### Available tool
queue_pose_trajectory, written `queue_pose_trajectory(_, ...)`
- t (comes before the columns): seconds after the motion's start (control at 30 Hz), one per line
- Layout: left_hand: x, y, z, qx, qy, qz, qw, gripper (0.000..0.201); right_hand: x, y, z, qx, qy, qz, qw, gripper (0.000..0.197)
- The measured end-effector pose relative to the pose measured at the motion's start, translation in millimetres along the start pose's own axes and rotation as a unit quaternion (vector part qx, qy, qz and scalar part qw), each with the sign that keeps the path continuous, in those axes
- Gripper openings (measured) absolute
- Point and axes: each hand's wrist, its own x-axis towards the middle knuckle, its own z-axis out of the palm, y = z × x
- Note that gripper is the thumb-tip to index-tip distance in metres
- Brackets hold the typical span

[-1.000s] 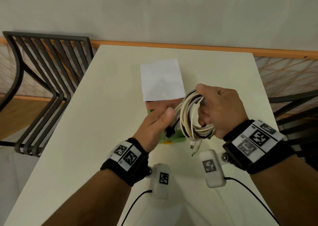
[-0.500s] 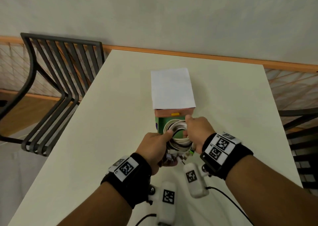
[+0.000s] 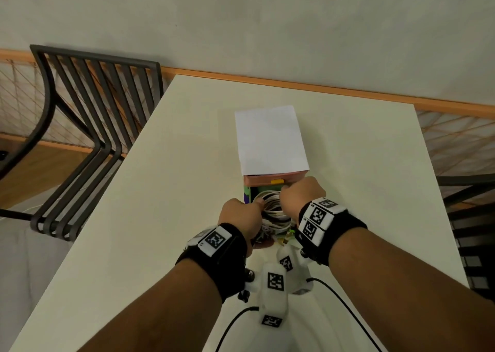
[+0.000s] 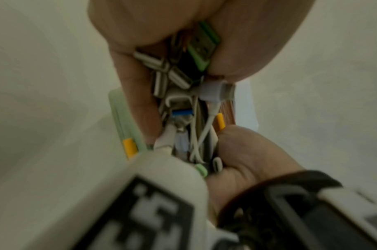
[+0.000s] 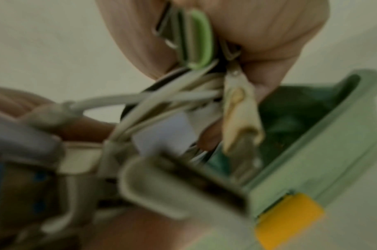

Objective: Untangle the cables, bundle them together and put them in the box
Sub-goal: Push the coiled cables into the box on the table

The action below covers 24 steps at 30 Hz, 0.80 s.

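Observation:
A coiled bundle of white cables [image 3: 273, 207] sits in the mouth of a green box [image 3: 247, 195] on the white table [image 3: 166, 191]. The box's lid [image 3: 270, 140] stands open behind it, white inside with a brown rim and a yellow catch [image 3: 277, 182]. My left hand [image 3: 241, 217] grips the bundle's left side and my right hand [image 3: 300, 196] grips its right side. In the left wrist view fingers [image 4: 136, 84] curl round several plugs [image 4: 179, 79], one green [image 4: 202, 49]. In the right wrist view the cables [image 5: 172, 99] hang over the green box [image 5: 324, 135].
A dark slatted metal chair [image 3: 88, 126] stands at the table's left edge. Another dark chair [image 3: 471, 217] is partly visible at the right. A wall with a wooden strip [image 3: 294, 86] runs behind the table's far edge.
Both hands moved the coiled bundle forward and down from above the table into the open box. The head view has tilted so the box sits lower in the frame.

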Motion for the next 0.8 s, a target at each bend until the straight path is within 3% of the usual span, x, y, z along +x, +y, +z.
queue_pose_trajectory(0.1, -5.3, -6.4, 2.7, -0.013, -0.017, 0.002, 1.000, 0.019, 2.0, -1.2, 3.5, 0.004, 0.021, 0.028, 0.999, 0.015)
queue_pose_trajectory(0.23, -5.9, -13.5, 8.5, -0.011, -0.021, 0.003, 1.000, 0.039, 0.1, 2.6, 7.6, 0.031, 0.008, 0.035, 0.999, 0.019)
queue_pose_trajectory(0.43, 1.2, -11.2, 8.5, -0.011, 0.019, 0.024, 0.999, 0.026, -5.2, 4.6, 8.4, 0.018, 0.001, 0.033, 0.999, 0.033)
queue_pose_trajectory(0.6, 7.6, -17.4, 12.3, 0.019, 0.044, 0.032, 0.998, 0.047, -6.3, 9.5, 12.2, 0.019, 0.020, 0.025, 0.999, 0.032)
queue_pose_trajectory(0.8, 13.1, -19.0, 7.6, 0.112, 0.094, 0.058, 0.988, 0.048, -12.7, 5.6, 10.7, -0.006, -0.055, -0.015, 0.998, 0.022)
